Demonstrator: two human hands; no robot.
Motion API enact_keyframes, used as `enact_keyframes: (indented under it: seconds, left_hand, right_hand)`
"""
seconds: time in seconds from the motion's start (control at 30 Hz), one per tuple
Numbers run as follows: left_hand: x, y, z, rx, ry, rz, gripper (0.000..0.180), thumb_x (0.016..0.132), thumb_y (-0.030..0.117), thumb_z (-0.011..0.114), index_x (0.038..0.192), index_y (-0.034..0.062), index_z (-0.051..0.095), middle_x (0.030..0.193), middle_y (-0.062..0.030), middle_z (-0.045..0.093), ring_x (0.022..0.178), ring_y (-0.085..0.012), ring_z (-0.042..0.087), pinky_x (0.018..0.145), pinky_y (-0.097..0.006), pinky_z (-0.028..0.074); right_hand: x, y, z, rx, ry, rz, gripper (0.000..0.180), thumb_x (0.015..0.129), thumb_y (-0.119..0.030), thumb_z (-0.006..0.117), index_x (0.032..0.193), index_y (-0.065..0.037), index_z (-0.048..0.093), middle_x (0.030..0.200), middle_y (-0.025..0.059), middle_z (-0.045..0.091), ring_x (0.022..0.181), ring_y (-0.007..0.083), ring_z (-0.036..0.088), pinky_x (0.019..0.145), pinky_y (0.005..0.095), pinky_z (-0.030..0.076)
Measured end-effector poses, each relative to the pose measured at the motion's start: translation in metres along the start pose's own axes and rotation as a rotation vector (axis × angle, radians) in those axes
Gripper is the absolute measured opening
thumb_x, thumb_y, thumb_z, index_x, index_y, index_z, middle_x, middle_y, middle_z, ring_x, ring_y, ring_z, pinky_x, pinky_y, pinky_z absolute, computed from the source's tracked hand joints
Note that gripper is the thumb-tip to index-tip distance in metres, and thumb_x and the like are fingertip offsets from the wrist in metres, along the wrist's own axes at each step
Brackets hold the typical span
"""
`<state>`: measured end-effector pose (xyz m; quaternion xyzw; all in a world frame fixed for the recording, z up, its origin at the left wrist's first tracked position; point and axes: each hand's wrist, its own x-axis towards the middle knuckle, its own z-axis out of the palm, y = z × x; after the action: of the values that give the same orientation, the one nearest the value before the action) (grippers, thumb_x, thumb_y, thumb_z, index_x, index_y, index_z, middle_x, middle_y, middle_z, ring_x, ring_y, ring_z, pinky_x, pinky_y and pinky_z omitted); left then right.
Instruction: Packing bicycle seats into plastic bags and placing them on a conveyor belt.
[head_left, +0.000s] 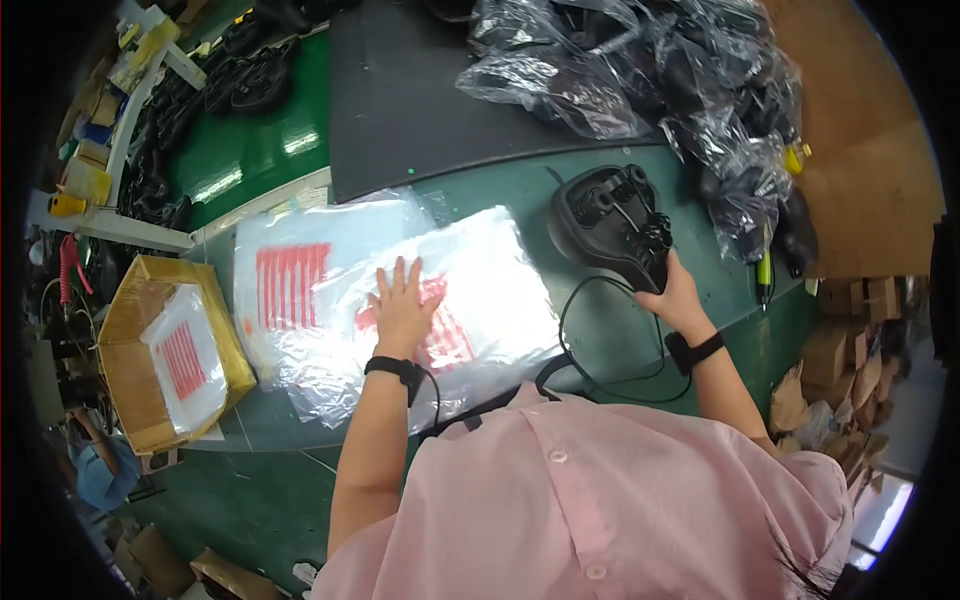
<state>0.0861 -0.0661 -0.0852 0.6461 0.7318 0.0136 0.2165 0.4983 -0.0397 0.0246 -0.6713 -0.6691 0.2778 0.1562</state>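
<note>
My left hand (pixel 402 312) lies with its fingers spread on a stack of clear plastic bags (pixel 505 275) printed in red. Beside it, to the left, is a second stack of similar bags (pixel 285 225), partly overlapped by the first. My right hand (pixel 680 298) grips the narrow nose of a black bicycle saddle (pixel 590 235). The saddle is bottom up, with its springs and clamp showing, and its wide end points away from me. Each wrist wears a black band, and a thin black cable (pixel 562 340) loops between the saddle and my body.
Several black saddles in clear plastic (pixel 690 75) are heaped at the far right, beside a brown board (pixel 850 140). A black mat (pixel 400 110) covers the table's far part. On the left, a yellow-taped box (pixel 125 350) holds more printed bags. Another person (pixel 105 470) is at the far left.
</note>
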Motion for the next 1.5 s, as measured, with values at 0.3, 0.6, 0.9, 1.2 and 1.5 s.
enact_keyframes:
  seconds: [0.3,0.6,0.9,1.2,1.5]
  left_hand:
    - [0.020,-0.005,-0.010,-0.040,0.335,0.040,0.075,0.083,0.038,0.062,0.143,0.0086,0.028,0.141,-0.0259,0.033,0.131,-0.0423,0.028,0.107,-0.051,0.025]
    - [0.002,0.136,0.088,-0.051,0.486,0.063,0.072,0.082,0.027,0.064,0.139,-0.0007,0.031,0.142,-0.0228,0.033,0.131,-0.0378,0.030,0.109,-0.048,0.022]
    - [-0.012,0.066,0.069,-0.782,0.660,-0.063,0.019,0.082,0.018,0.062,0.083,0.0010,0.071,0.073,-0.0110,0.067,0.063,-0.0217,0.060,0.065,-0.036,0.049]
    - [-0.035,0.028,-0.011,-0.881,0.079,-0.125,0.018,0.077,0.015,0.070,0.071,-0.0005,0.064,0.059,-0.0053,0.058,0.054,-0.0116,0.055,0.049,-0.029,0.042]
    - [-0.025,0.042,-0.015,-0.761,0.343,0.108,0.019,0.084,0.014,0.059,0.088,-0.0046,0.063,0.068,-0.0167,0.062,0.063,-0.0244,0.062,0.058,-0.035,0.045]
  right_hand:
    - [-0.052,0.072,0.052,0.010,-0.018,0.142,0.095,0.060,-0.034,0.082,0.128,0.006,0.031,0.107,0.0269,0.059,0.100,0.0407,0.058,0.084,0.0415,0.047]
    - [-0.042,0.067,0.064,0.753,-0.253,0.336,0.074,0.064,-0.032,0.082,0.120,0.004,0.048,0.107,0.0118,0.061,0.097,0.0195,0.058,0.088,0.0318,0.044]
    - [-0.045,0.084,0.073,1.115,-0.448,0.403,0.042,0.076,-0.024,0.074,0.110,-0.003,0.058,0.099,0.0035,0.063,0.087,0.0128,0.059,0.078,0.0273,0.047]
    - [-0.054,0.016,0.044,1.330,-0.512,0.369,0.041,0.080,-0.010,0.066,0.116,-0.002,0.048,0.095,0.0114,0.062,0.081,0.0288,0.066,0.065,0.0404,0.057]
    - [0.021,-0.134,0.112,1.369,-0.840,0.122,0.050,0.077,-0.008,0.070,0.122,-0.002,0.047,0.105,0.0044,0.059,0.089,0.0129,0.060,0.079,0.0263,0.049]
